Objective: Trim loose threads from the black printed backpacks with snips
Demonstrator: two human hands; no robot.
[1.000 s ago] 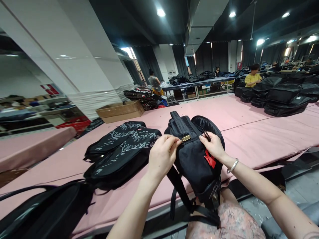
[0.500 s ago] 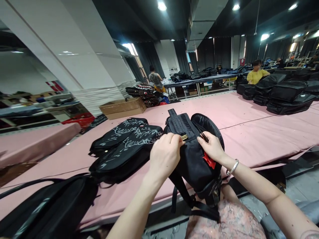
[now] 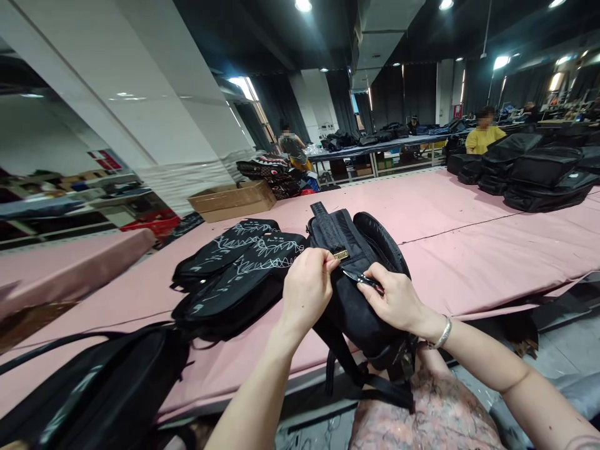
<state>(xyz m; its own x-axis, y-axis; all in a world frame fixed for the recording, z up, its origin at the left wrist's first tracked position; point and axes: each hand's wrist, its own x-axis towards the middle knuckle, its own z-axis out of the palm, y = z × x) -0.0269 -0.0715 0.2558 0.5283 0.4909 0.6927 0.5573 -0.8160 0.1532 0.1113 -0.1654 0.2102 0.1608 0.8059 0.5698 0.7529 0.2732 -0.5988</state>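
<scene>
A black backpack [image 3: 360,312] lies over the table edge in front of me, its straps hanging down. On it is a small gold-coloured label [image 3: 341,255]. My left hand [image 3: 309,281] is closed in a pinch at the label's left end; whatever sits between the fingertips is too small to make out. Black-handled thread snips [image 3: 359,278] are held in my right hand [image 3: 394,297]. Their blades point left, just below the label and close to my left fingertips.
Two black backpacks with white line prints [image 3: 253,275] lie left on the pink-covered table [image 3: 469,250]. Another black backpack [image 3: 107,381] is at near left. A cardboard box [image 3: 232,201] stands behind. Black bags [image 3: 539,169] are piled at far right, near a person in yellow [image 3: 485,139].
My right hand has moved left and down, bringing the snips' blades beside the label. The red piece seen beneath that hand is now hidden. My left hand has shifted slightly left.
</scene>
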